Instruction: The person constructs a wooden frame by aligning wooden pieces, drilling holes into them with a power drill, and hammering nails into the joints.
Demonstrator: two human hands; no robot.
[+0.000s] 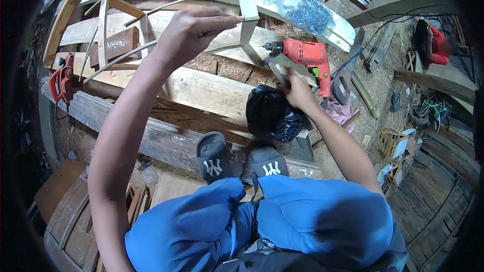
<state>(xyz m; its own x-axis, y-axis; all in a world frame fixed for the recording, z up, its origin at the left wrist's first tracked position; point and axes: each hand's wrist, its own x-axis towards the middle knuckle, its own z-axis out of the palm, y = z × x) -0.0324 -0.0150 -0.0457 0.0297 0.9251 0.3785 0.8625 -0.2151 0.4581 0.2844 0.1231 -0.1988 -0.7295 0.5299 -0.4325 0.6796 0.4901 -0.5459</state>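
Observation:
My left hand [194, 32] is closed, its fingertips pinched together against the corner joint of a light wooden frame [247, 2]. Whatever is between those fingertips is too small to make out. Lower and to the right, my right hand [298, 90] grips the handle of a hammer [276, 70], its head end close to the frame's lower piece. A black plastic bag [272, 113] sits just below that hand. Beside it lies a red power drill [307, 58] with a chuck pointing left. A clear plastic bag of nails [305, 12] rests on the boards beyond.
Long planks [212, 93] lie across the ground over wood shavings. At the left are another wooden frame [103, 30] and a red tool [62, 80]. A handsaw [345, 78] lies right of the drill. Another person [439, 45] is at the far right.

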